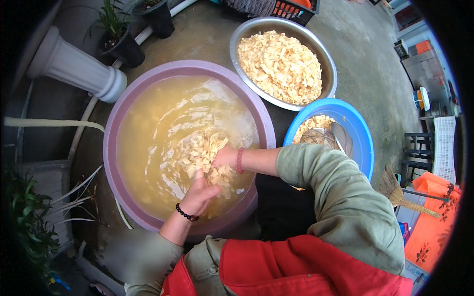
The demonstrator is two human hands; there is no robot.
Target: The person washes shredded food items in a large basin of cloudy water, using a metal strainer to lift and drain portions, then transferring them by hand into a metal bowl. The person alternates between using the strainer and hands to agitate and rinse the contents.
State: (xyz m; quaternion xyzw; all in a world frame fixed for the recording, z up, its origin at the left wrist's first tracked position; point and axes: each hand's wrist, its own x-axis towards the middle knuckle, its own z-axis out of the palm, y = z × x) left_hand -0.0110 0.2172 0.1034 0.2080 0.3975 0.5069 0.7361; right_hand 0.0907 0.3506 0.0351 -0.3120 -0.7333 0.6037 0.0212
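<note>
A large purple plastic tub (267, 127) full of cloudy yellowish water (148, 122) stands before me. Both of my hands reach into it and scoop up a heap of pale, shredded food pieces (202, 150), which looks like dried vegetable strips. My left hand (202, 190), with a dark bead bracelet at the wrist, cups the heap from the near side. On the far right of the heap, my right hand (226, 157) grips pieces too, its fingers partly hidden by them. A pink bead bracelet (240, 160) circles that wrist. More pieces lie blurred under the water.
A steel basin (331, 79) heaped with similar pieces stands beyond the tub. Beside it, a blue plastic basin (361, 122) holds a wire strainer (318, 137) and some pieces. Potted plants (124, 48), a white column (81, 66) and a pale hose (55, 123) are at left; a straw broom (396, 190) is at right.
</note>
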